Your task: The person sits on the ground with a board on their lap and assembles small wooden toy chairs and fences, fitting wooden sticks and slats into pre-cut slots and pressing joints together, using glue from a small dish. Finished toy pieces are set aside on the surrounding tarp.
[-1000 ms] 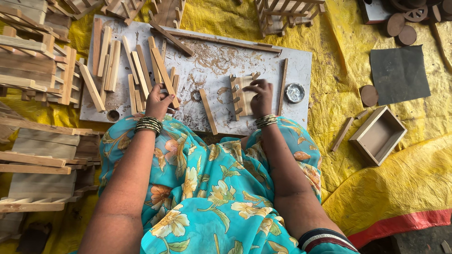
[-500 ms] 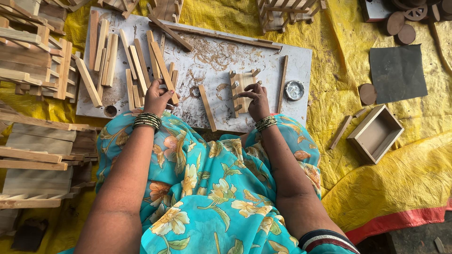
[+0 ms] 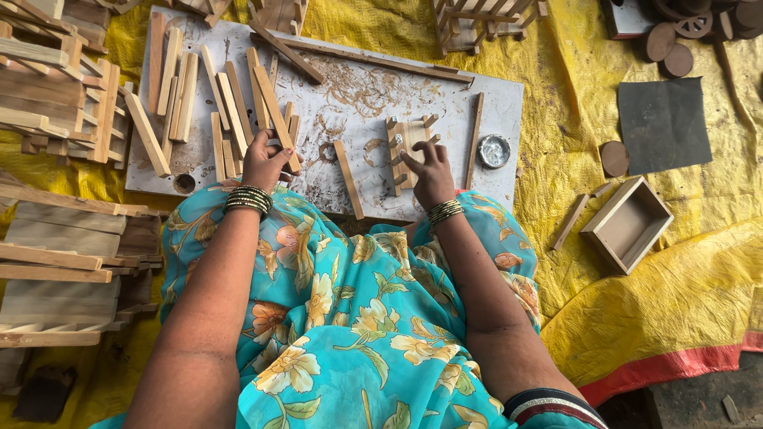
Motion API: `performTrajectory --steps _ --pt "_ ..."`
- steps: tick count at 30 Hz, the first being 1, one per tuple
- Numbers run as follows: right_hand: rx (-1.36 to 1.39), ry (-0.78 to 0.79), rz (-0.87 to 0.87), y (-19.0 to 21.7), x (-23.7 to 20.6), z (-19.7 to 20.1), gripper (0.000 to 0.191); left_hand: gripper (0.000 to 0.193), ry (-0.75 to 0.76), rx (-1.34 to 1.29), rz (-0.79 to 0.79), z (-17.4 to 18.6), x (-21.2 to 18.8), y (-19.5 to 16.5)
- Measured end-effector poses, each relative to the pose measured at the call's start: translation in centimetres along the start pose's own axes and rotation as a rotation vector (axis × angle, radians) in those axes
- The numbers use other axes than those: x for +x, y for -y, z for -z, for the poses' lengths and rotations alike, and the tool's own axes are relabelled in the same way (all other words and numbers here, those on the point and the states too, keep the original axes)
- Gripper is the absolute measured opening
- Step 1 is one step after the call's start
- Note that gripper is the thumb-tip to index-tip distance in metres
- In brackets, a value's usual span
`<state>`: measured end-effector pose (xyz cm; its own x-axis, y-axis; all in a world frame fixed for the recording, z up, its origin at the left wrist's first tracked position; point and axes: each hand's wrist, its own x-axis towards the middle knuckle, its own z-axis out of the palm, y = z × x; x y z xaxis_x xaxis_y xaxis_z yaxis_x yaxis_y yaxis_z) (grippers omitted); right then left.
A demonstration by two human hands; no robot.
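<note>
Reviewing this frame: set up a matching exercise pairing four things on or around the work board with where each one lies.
Things:
1. small round tin
2. open wooden box
3. dark grey square sheet
4. small slatted wooden piece

Places:
A. on the yellow cloth, right of the board, below the dark sheet
B. on the board, under the right hand fingertips
C. on the board near its right edge
D. on the yellow cloth, upper right, beside brown wooden discs

Pairs: 1-C, 2-A, 3-D, 4-B
</note>
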<state>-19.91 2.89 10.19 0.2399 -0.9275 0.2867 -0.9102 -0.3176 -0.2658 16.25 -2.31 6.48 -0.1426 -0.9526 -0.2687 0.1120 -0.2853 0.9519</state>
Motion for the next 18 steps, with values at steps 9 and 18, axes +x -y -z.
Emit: performTrajectory --steps 9,18 --pt "-0.111 0.025 -0.023 1.1 -0.2 1.1 0.06 0.031 -0.017 -0.005 -0.01 -0.2 -0.1 -0.3" --pt "-0.1 -0.037 -0.103 0.2 0.2 -0.4 0.057 0.032 -0.027 0.02 -0.014 -0.5 -0.3 -0.7"
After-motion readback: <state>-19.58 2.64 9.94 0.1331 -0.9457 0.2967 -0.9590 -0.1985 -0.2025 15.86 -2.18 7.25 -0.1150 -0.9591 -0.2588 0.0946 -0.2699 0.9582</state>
